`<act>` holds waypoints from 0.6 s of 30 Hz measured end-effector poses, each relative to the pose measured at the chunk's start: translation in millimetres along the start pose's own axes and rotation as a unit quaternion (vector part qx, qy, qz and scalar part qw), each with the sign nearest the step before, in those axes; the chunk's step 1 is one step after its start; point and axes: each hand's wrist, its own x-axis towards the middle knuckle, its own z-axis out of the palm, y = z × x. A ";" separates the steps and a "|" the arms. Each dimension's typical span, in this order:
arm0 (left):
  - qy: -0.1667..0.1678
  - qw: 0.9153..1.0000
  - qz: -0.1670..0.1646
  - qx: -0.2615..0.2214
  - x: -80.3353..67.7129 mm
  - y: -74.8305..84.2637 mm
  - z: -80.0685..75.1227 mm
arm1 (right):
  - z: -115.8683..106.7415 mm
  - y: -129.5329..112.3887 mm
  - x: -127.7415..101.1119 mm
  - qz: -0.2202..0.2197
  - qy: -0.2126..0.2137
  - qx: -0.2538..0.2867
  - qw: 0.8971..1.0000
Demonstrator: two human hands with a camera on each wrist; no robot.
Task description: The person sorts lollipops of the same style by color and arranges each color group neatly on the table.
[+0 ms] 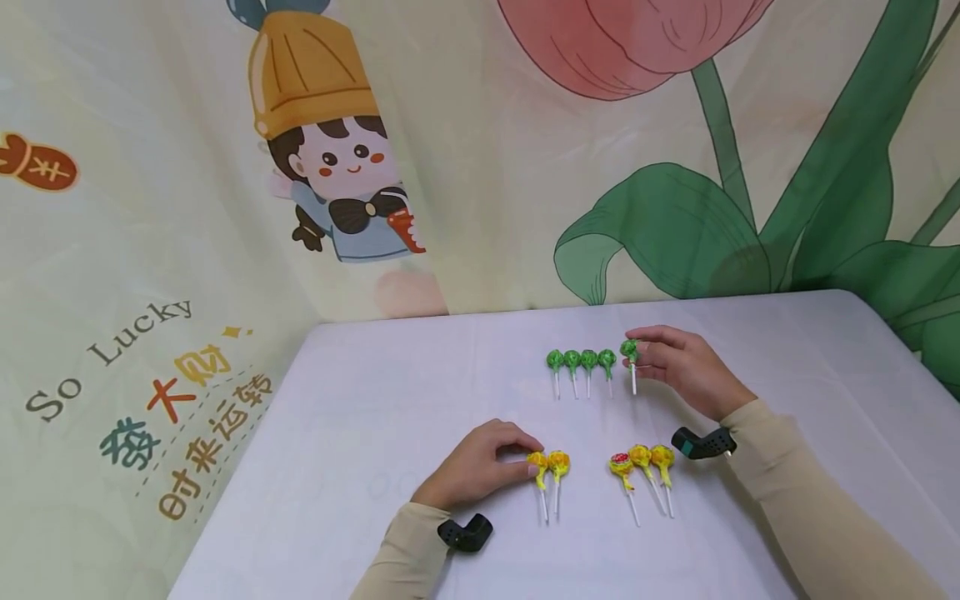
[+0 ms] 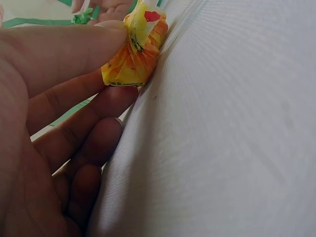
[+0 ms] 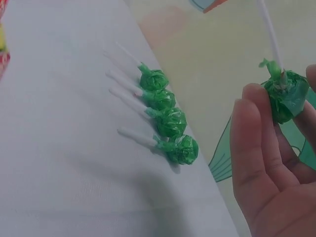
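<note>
On the white table (image 1: 375, 400) lies a row of several green lollipops (image 1: 581, 362) (image 3: 168, 116). My right hand (image 1: 686, 367) pinches one more green lollipop (image 1: 630, 350) (image 3: 286, 96) by its head, just right of that row. My left hand (image 1: 480, 462) pinches the head of a yellow lollipop (image 1: 537, 462) (image 2: 136, 54) against the table, with a second yellow lollipop (image 1: 558, 462) right beside it. Further right lie three more lollipops (image 1: 641, 462), two yellow and one with a red mark.
A printed cloth backdrop (image 1: 225, 208) with a cartoon figure and a tulip hangs behind the table and to its left. The table's left edge (image 1: 247, 450) runs diagonally beside my left arm. Black wrist camera mounts (image 1: 701, 443) sit on both sleeves.
</note>
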 end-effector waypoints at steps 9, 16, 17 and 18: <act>-0.004 1.000 -0.002 -0.006 -0.1 1.3 -0.9 | -9.0 10.2 8.6 0.014 0.019 -0.023 0.999; 0.001 1.000 -0.004 0.000 -1.1 2.9 -1.2 | -12.2 11.8 13.8 0.024 0.025 -0.039 0.999; 0.002 1.000 -0.004 0.000 -1.2 2.8 -1.3 | -12.3 11.2 14.3 0.026 0.026 -0.040 0.999; 0.002 1.000 -0.003 0.001 -1.1 2.8 -1.5 | -12.4 10.5 14.7 0.029 0.025 -0.040 0.998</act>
